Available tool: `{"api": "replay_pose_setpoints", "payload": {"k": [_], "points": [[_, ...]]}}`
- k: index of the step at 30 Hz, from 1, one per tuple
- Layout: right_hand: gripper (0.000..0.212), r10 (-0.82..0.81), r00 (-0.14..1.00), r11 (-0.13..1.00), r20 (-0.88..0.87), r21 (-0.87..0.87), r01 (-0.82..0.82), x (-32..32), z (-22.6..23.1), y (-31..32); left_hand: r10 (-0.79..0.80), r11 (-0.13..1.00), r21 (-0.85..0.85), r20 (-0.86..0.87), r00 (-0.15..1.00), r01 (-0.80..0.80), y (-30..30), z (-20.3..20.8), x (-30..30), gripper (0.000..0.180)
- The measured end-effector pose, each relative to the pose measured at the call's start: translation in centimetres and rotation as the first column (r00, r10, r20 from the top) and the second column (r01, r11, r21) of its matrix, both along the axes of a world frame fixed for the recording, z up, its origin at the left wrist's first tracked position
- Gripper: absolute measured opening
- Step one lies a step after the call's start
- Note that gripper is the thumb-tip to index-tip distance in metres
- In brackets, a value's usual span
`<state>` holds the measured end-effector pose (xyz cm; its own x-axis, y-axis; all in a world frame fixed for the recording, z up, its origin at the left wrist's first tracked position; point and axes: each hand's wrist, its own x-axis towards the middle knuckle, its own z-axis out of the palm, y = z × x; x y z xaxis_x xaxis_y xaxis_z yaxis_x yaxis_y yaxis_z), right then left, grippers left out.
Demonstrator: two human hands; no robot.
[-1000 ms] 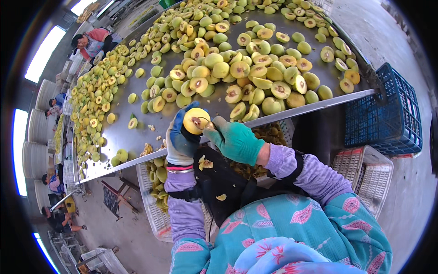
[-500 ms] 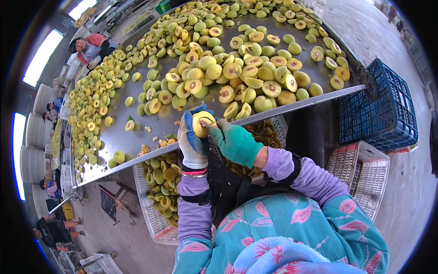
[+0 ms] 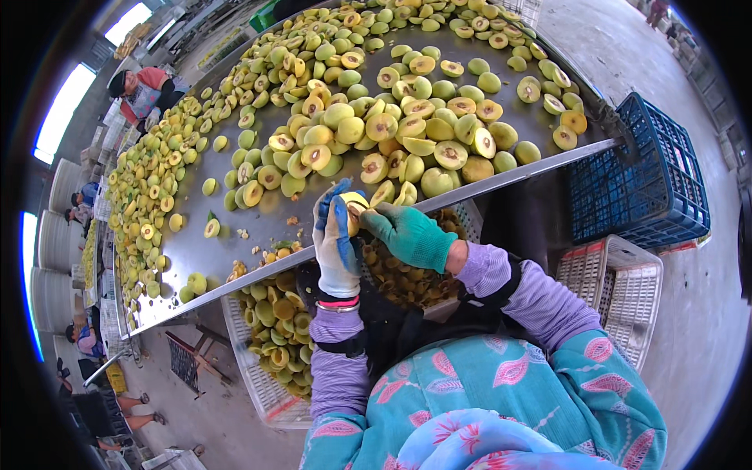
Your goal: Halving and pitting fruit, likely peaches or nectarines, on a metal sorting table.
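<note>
My left hand (image 3: 335,239), in a white and blue glove, grips a yellow halved fruit (image 3: 354,205) at the near edge of a long metal table (image 3: 227,251). My right hand (image 3: 407,233), in a green glove, presses against the cut face of that fruit; any tool in it is hidden. A big heap of green and yellow fruit halves (image 3: 376,125) lies on the table just beyond my hands. Below my hands a white crate (image 3: 262,384) holds several cut fruits.
A blue crate (image 3: 642,180) and a white crate (image 3: 627,290) stand on the floor at the right. Another person in red (image 3: 141,90) works at the far left of the table. More people stand along the left side below the table.
My hands and the fruit stay together at the table edge. The view has tilted, so the table and heap sit lower and closer in the picture.
</note>
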<state>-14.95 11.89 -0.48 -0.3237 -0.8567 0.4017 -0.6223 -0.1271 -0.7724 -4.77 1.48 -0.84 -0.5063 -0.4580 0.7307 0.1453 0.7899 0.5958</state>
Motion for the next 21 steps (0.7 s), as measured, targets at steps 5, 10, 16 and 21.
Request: {"api": "replay_pose_setpoints", "payload": {"k": [5, 10, 16, 21], "points": [[0.037, -0.155, 0.987, 0.968, -0.042, 0.196, 0.160, 1.2, 1.4, 1.1, 0.129, 0.990, 0.028, 0.192, 0.973, -0.136, 0.5, 0.5, -0.2, 0.028], [0.033, -0.183, 0.982, 0.964, 0.040, 0.204, 0.171, 1.8, 1.1, 1.1, 0.117, 0.993, -0.009, 0.149, 0.982, -0.117, 0.7, 1.0, -0.1, 0.028], [0.032, -0.052, 0.986, 0.992, -0.161, 0.108, 0.070, 1.4, 1.0, 1.3, -0.060, 0.959, 0.281, 0.115, 0.992, 0.026, 0.3, 0.7, -0.6, 0.028], [0.032, -0.127, 0.927, 0.990, 0.352, 0.109, 0.094, 2.3, -2.2, 0.2, -0.182, 0.794, 0.601, 0.094, 0.979, 0.090, 1.2, 2.0, -0.5, 0.025]]}}
